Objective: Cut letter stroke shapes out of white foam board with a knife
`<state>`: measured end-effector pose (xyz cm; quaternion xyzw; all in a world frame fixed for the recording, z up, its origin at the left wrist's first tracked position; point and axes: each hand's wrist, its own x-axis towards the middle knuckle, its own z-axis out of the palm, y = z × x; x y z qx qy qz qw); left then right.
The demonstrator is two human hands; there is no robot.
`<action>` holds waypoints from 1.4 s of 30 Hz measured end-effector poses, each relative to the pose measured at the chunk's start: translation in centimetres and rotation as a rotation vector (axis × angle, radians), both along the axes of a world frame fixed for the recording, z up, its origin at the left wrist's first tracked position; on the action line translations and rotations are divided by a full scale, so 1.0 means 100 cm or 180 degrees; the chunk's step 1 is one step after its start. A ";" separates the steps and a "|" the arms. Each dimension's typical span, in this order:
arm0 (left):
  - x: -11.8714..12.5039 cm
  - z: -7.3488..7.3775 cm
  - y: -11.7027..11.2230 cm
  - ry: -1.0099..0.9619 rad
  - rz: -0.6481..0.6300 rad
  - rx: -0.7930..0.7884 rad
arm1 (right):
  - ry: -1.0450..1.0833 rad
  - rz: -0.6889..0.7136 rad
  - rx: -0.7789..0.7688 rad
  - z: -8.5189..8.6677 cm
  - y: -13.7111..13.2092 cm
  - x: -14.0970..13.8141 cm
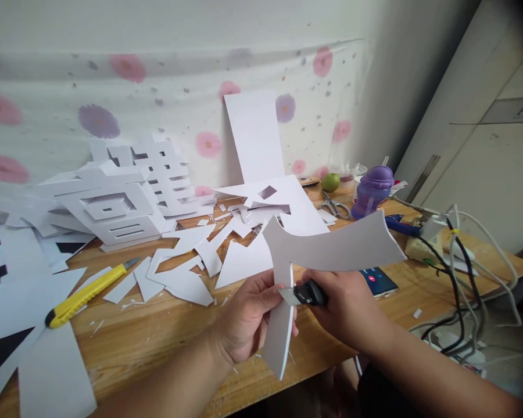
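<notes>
My left hand [253, 316] is closed around the stem of a white foam board cutout [335, 247], its thumb on the face near the edge. The cutout is held up over the table's front edge, with a curved arm reaching right. My right hand [346, 305] grips a black utility knife [312, 292]. The knife's blade lies against the cutout's stem, close to my left thumb. A second, yellow utility knife [87, 294] rests on the table to the left, blade out.
White board scraps [183, 281] litter the wooden table [192, 354]. Cut characters [117, 203] stand at the back left. A purple cup [372, 191], scissors [335, 206], a green fruit [330, 182], a phone [380, 281] and tangled cables [466, 255] lie to the right.
</notes>
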<state>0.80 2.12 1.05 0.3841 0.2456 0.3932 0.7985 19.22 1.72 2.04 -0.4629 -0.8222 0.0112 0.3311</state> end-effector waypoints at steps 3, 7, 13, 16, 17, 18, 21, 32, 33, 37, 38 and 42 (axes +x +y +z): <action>0.000 -0.001 0.000 -0.0162 -0.0139 0.0031 | -0.0061 -0.0041 0.0313 0.001 0.002 -0.001; 0.002 0.001 -0.002 -0.0292 -0.0209 0.0110 | -0.0101 -0.0196 0.0631 0.000 0.005 0.002; 0.004 0.001 -0.006 -0.0343 -0.0276 0.0086 | -0.0238 -0.0308 0.0935 -0.001 0.007 0.003; 0.004 -0.002 -0.007 -0.0464 -0.0349 0.0118 | -0.0280 -0.0349 0.1171 0.001 0.007 0.003; 0.004 -0.002 -0.008 -0.0487 -0.0368 0.0130 | -0.0292 -0.0342 0.1214 0.002 0.008 0.003; 0.004 -0.003 -0.008 -0.0501 -0.0382 0.0140 | -0.0301 -0.0334 0.1233 0.003 0.008 0.003; 0.005 -0.002 -0.009 -0.0531 -0.0443 0.0183 | -0.0365 -0.0349 0.1156 0.004 0.009 0.004; 0.005 0.000 -0.010 -0.0614 -0.0602 0.0207 | -0.0543 -0.0401 0.1125 0.004 0.007 0.005; 0.005 0.000 -0.010 -0.0634 -0.0611 0.0205 | -0.0560 -0.0422 0.1178 0.004 0.008 0.005; 0.006 0.002 -0.010 -0.0663 -0.0619 0.0235 | -0.0656 -0.0378 0.1319 0.005 0.010 0.008; 0.006 0.002 -0.010 -0.0660 -0.0621 0.0243 | -0.0679 -0.0367 0.1317 0.005 0.011 0.009; 0.006 0.001 -0.010 -0.0630 -0.0609 0.0224 | -0.0706 -0.0385 0.1286 0.005 0.013 0.011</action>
